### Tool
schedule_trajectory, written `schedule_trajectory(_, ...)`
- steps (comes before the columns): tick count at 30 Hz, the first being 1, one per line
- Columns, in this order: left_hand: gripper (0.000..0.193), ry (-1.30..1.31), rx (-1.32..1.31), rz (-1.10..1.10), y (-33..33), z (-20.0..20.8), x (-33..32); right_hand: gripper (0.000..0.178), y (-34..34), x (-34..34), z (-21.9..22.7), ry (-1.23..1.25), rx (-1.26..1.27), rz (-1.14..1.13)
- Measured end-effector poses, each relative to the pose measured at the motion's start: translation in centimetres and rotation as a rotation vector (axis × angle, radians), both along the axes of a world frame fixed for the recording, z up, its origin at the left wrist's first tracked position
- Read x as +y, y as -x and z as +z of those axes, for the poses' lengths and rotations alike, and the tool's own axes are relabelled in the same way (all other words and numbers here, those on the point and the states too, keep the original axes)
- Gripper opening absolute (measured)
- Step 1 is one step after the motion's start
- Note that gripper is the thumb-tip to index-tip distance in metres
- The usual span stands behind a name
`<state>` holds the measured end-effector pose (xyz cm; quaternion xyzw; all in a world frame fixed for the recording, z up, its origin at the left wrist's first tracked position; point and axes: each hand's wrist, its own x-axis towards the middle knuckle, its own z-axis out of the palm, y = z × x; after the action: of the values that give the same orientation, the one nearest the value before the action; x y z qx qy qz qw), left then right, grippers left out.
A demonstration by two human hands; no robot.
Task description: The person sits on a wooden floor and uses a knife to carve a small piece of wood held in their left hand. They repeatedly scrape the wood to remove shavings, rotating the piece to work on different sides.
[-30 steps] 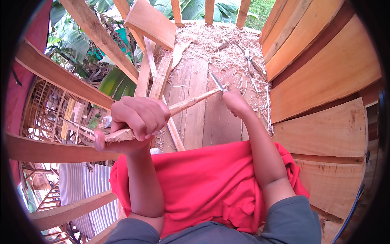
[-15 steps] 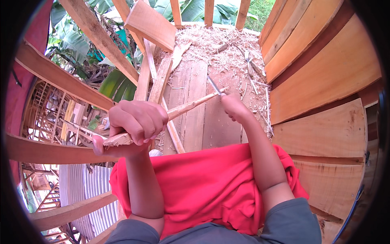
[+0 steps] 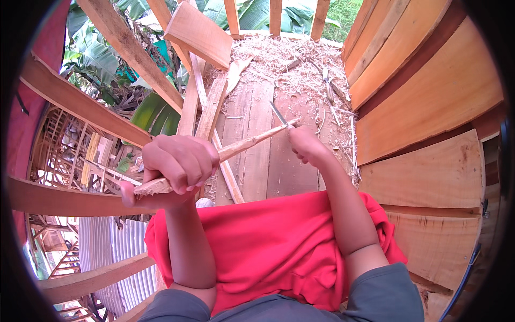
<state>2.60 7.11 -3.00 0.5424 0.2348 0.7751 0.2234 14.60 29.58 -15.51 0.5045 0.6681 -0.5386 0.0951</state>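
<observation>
My left hand [image 3: 179,163] is closed around the thick end of a peeled wooden stick [image 3: 245,144]. That end pokes out past the heel of my hand and looks rough-cut. The stick slants away to the right, its thinner tip near my right hand [image 3: 306,145]. My right hand is closed on a knife [image 3: 278,114], whose handle is hidden in my fingers. Its narrow blade points up and to the left, crossing the stick near the far tip. A red cloth [image 3: 268,241] covers my lap.
Pale wood shavings [image 3: 289,53] lie heaped on the far floorboards [image 3: 257,107]. Loose wooden pieces [image 3: 212,107] lean by the left railing, with a block [image 3: 198,35] above. A plank wall [image 3: 424,102] stands close on the right. Beyond the slats are banana leaves [image 3: 155,112].
My right hand has shifted slightly left, and the knife blade with it, now tilted more to the left. My left hand and the stick have moved slightly left.
</observation>
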Motion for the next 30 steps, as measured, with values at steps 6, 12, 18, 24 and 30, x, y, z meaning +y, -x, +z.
schedule_trajectory(6, 0.068, -0.010, -0.006, 0.022, 0.3, -0.3, 0.1, 0.027, -0.5, 1.1, -1.0, -0.010, 0.037, -0.032)
schedule_trajectory(12, 0.063, 0.038, 0.007, 0.022, -0.5, -0.8, 1.1, 0.027, -0.8, 2.1, -1.3, -0.007, 0.056, -0.007)
schedule_trajectory(18, 0.068, 0.015, -0.014, -0.062, -0.4, -1.3, 1.6, 0.032, -0.6, 3.0, 0.0, 0.355, 0.130, 0.026)
schedule_trajectory(24, 0.069, 0.014, -0.033, -0.031, 0.2, -1.6, 1.1, 0.026, 0.0, 0.6, 1.0, 0.135, 0.134, 0.026)
schedule_trajectory(30, 0.068, 0.031, -0.011, -0.054, -0.3, -1.1, 1.4, 0.026, -0.2, 1.9, 0.7, -0.105, 0.046, 0.084)
